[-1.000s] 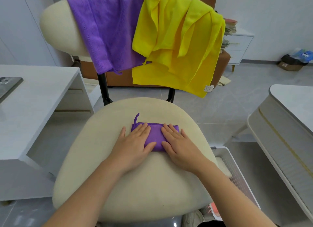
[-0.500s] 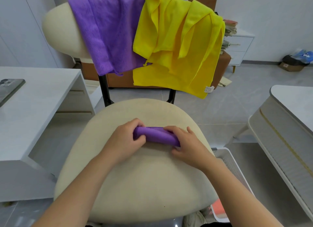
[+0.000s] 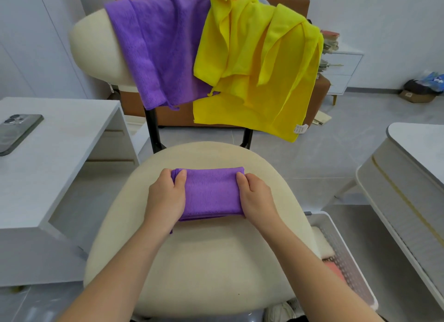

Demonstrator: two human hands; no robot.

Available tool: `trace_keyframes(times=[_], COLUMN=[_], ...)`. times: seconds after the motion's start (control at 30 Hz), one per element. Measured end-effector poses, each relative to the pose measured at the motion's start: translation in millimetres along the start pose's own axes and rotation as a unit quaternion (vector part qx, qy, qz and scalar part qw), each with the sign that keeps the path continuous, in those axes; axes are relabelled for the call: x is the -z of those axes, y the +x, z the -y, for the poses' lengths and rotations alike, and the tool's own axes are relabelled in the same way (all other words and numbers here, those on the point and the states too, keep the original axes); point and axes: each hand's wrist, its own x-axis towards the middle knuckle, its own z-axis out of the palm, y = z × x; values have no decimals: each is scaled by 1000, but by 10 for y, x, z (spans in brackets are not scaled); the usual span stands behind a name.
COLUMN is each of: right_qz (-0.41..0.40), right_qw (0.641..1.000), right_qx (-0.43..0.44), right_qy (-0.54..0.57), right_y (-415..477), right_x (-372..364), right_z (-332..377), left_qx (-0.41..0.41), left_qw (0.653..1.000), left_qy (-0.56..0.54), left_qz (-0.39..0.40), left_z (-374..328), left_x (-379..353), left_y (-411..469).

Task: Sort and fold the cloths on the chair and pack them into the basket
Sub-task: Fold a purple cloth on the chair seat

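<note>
Folded purple cloth [image 3: 211, 193] held over chair seat [image 3: 204, 261], one end pinched by left hand [image 3: 165, 196], other by right hand [image 3: 255, 196]. Layers best kept squeezed, stack level, when carried to basket [image 3: 348, 256].

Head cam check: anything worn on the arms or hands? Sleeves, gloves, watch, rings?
Nothing worn shows. The left hand and right hand are bare, with no gloves or rings visible. The left forearm and right forearm are bare down to the frame edge: no sleeves, watch or bands. Thumbnails look short and unpainted.
</note>
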Motion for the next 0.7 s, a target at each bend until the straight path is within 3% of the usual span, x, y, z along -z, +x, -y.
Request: trace_keyframes(times=[0.1,0.27,0.37,0.43,0.5,0.57,0.7], right_qz=[30,58,50,34,53,104,136], right_qw=[999,994,996,980,954,933,927], right_qx=[-24,-78,-37,14,48,56,49], right_qy=[-6,47,-67,-194,-292,-341,-346], right_y=[8,17,37,51,47,35,55], right_x=[-129,-142,-143,-141,-145,-160,-157], right_z=[30,79,50,-3,-56,-114,-182], left_qx=[30,94,23,-86,-178,-188,-137], left_qw=[998,978,948,931,906,879,879], left_qy=[47,136,280,342,381,420,442], left_qz=[-15,-124,-147,-92,42,129,116], left_z=[118,304,287,265,315,393,408], left_x=[82,358,408,348,199,53,-78], left_y=[115,303,276,243,232,222,301])
